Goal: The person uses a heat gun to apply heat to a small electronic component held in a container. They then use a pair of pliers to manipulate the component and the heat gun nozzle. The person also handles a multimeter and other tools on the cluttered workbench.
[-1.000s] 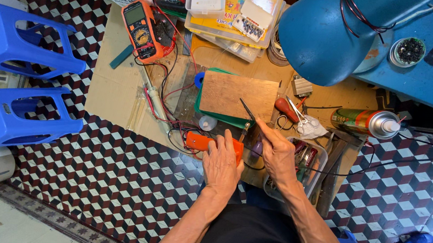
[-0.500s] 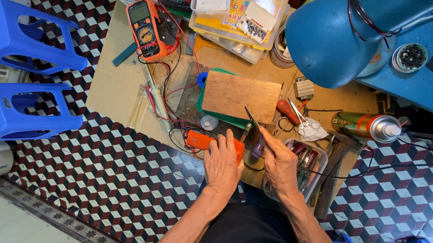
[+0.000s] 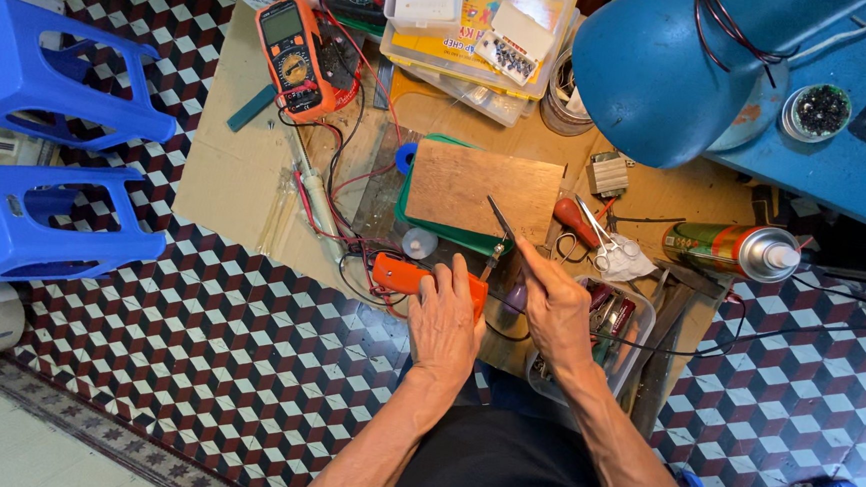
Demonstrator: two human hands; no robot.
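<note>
Left hand [image 3: 445, 320] flat on orange tool [image 3: 406, 274], palm down, fingers spread. Right hand [image 3: 555, 303] pinches thin dark probe [image 3: 501, 221], tip over wooden board [image 3: 483, 189]. Right of it: green-red spray can [image 3: 733, 251] lying down. Farther: orange multimeter [image 3: 292, 59], clear box [image 3: 486, 31] with yellow label.

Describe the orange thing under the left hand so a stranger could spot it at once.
Start at the wooden board in the middle of the cardboard-covered work area. Just below its lower left corner lies a flat orange case, with the left hand resting on it. Unlike the orange multimeter, it is small and screenless.
</note>
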